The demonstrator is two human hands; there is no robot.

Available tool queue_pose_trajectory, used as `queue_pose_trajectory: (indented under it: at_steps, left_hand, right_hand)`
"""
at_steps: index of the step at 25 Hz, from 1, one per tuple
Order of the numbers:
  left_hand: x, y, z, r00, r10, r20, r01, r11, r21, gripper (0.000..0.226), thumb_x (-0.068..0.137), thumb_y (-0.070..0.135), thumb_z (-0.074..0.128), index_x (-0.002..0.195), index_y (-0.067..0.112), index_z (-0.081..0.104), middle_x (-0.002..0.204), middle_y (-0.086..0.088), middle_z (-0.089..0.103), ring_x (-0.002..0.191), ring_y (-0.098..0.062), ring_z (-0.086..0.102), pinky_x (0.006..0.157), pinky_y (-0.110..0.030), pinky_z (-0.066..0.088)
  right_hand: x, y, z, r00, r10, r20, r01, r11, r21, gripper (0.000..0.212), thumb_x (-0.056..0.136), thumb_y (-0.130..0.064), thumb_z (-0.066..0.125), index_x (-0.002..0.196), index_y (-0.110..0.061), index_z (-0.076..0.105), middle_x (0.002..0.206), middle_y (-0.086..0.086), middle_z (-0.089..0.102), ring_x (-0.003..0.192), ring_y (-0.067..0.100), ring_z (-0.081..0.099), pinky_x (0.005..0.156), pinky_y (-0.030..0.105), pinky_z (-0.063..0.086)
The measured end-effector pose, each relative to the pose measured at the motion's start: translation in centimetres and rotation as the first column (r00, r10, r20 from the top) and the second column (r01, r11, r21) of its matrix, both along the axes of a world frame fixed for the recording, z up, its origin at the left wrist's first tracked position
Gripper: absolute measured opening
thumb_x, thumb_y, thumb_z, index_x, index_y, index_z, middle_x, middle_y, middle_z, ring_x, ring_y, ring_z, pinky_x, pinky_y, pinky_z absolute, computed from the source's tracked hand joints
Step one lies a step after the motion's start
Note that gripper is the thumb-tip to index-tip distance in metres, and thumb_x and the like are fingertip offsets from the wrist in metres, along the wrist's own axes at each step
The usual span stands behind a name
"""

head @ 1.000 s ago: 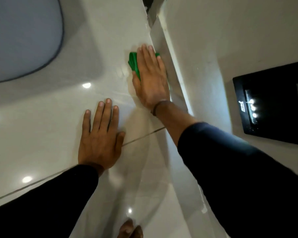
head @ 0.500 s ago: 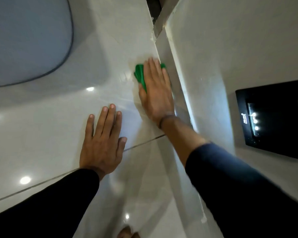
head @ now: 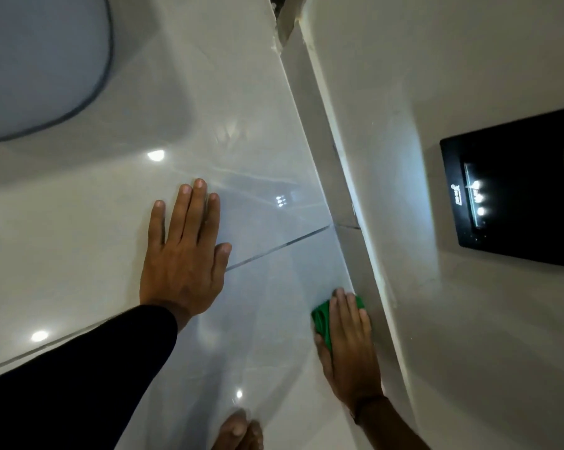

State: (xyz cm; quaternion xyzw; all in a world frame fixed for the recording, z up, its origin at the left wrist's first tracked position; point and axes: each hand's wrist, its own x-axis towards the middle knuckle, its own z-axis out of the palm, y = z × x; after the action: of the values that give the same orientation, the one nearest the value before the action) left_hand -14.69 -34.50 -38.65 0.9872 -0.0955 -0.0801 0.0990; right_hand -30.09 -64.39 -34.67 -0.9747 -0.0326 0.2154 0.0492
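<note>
My right hand (head: pixel 350 349) lies flat with straight fingers on a green cloth (head: pixel 321 318), pressing it onto the glossy white tiled floor (head: pixel 267 313) right beside the grey skirting strip (head: pixel 339 196) at the foot of the wall. Most of the cloth is hidden under the palm; only its left and top edges show. My left hand (head: pixel 184 251) rests flat on the floor tiles to the left, fingers straight and together, holding nothing.
A white wall (head: pixel 436 92) rises on the right with a black panel (head: pixel 517 196) showing small lights. A large grey rounded object (head: pixel 37 60) fills the top left corner. A bare foot (head: pixel 238 433) shows at the bottom edge. A grout line (head: pixel 274 251) crosses the floor.
My right hand has slid the green cloth along the skirting toward me, from beyond the grout line to the near side of it. My left hand stays planted on the tile.
</note>
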Motion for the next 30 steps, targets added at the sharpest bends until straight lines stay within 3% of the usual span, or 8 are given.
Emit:
queue_pose_trajectory:
  at_steps: [4, 9, 12, 16, 20, 23, 27, 30]
  left_hand:
    - [-0.1, 0.0, -0.1, 1.000, -0.007, 0.004, 0.007, 1.000, -0.004, 0.076, 0.109, 0.043, 0.031, 0.172, 0.002, 0.021, 0.183, -0.023, 0.015, 0.170, -0.042, 0.015, 0.137, -0.064, 0.010]
    - [-0.1, 0.2, -0.3, 1.000, -0.011, 0.018, 0.011, 1.000, -0.017, 0.076, 0.109, 0.042, 0.032, 0.173, 0.003, 0.019, 0.184, -0.023, 0.013, 0.171, -0.041, 0.011, 0.137, -0.065, 0.008]
    - [-0.1, 0.2, -0.2, 1.000, -0.009, 0.020, 0.010, 1.000, -0.020, 0.077, 0.108, 0.041, 0.034, 0.173, 0.003, 0.018, 0.184, -0.022, 0.011, 0.172, -0.040, 0.010, 0.137, -0.065, 0.008]
    - [0.0, 0.3, -0.1, 1.000, -0.011, 0.009, 0.011, 0.999, -0.040, 0.076, 0.109, 0.042, 0.031, 0.173, 0.003, 0.017, 0.184, -0.022, 0.010, 0.172, -0.040, 0.008, 0.137, -0.065, 0.007]
    - [-0.2, 0.2, -0.3, 1.000, -0.017, 0.005, 0.017, 0.999, -0.034, 0.075, 0.111, 0.042, 0.030, 0.173, 0.003, 0.015, 0.184, -0.022, 0.008, 0.172, -0.040, 0.007, 0.137, -0.065, 0.006]
    - [-0.3, 0.1, 0.0, 1.000, -0.022, 0.001, 0.022, 0.999, -0.038, 0.076, 0.111, 0.042, 0.031, 0.174, 0.004, 0.012, 0.184, -0.023, 0.005, 0.172, -0.040, 0.004, 0.137, -0.064, 0.003]
    - [-0.1, 0.2, 0.2, 1.000, -0.013, 0.020, 0.014, 0.998, -0.055, 0.077, 0.109, 0.042, 0.034, 0.173, 0.005, 0.012, 0.184, -0.024, 0.007, 0.171, -0.042, 0.006, 0.137, -0.065, 0.004]
    - [-0.2, 0.2, 0.1, 0.999, -0.024, 0.036, 0.026, 0.997, -0.068, 0.077, 0.109, 0.041, 0.034, 0.173, 0.005, 0.012, 0.184, -0.024, 0.007, 0.172, -0.041, 0.006, 0.137, -0.067, 0.005]
  right_hand:
    - [10.8, 4.0, -0.4, 0.991, 0.054, 0.122, -0.062, 0.996, 0.063, 0.068, 0.105, -0.035, 0.042, 0.163, -0.008, 0.021, 0.173, 0.014, 0.019, 0.160, 0.031, 0.017, 0.129, 0.051, 0.017]
    - [24.4, 9.7, -1.4, 0.974, 0.008, 0.227, -0.036, 0.992, 0.121, 0.071, 0.101, -0.027, 0.045, 0.164, -0.006, 0.021, 0.173, 0.014, 0.019, 0.161, 0.029, 0.011, 0.131, 0.046, 0.007]
    - [20.0, 7.2, -1.4, 0.980, 0.044, 0.196, -0.069, 0.990, 0.126, 0.075, 0.099, -0.022, 0.051, 0.164, -0.006, 0.019, 0.174, 0.013, 0.017, 0.162, 0.028, 0.007, 0.131, 0.047, 0.008]
    - [3.5, 0.9, -0.6, 0.995, 0.017, 0.099, -0.019, 1.000, 0.022, 0.071, 0.105, -0.035, 0.045, 0.165, -0.009, 0.017, 0.175, 0.010, 0.012, 0.162, 0.027, 0.011, 0.126, 0.053, 0.022]
    - [-6.5, -1.4, 1.0, 0.995, -0.086, -0.049, 0.082, 0.994, -0.078, 0.067, 0.110, -0.045, 0.031, 0.165, -0.012, 0.011, 0.176, 0.002, -0.003, 0.159, 0.031, 0.020, 0.129, 0.047, 0.016]
    - [-1.3, 0.4, 0.8, 0.999, -0.040, 0.019, 0.041, 0.999, -0.033, 0.070, 0.108, -0.039, 0.041, 0.164, -0.008, 0.015, 0.174, 0.012, 0.011, 0.160, 0.032, 0.017, 0.126, 0.054, 0.023]
    - [13.9, 5.9, -0.8, 0.984, -0.018, 0.177, -0.003, 0.993, 0.122, 0.069, 0.104, -0.032, 0.043, 0.162, -0.002, 0.024, 0.171, 0.019, 0.023, 0.160, 0.033, 0.017, 0.129, 0.050, 0.017]
    - [16.7, 6.9, -1.3, 0.973, -0.083, 0.214, 0.052, 0.988, 0.147, 0.072, 0.100, -0.028, 0.043, 0.162, -0.001, 0.023, 0.171, 0.019, 0.020, 0.161, 0.033, 0.013, 0.130, 0.051, 0.014]
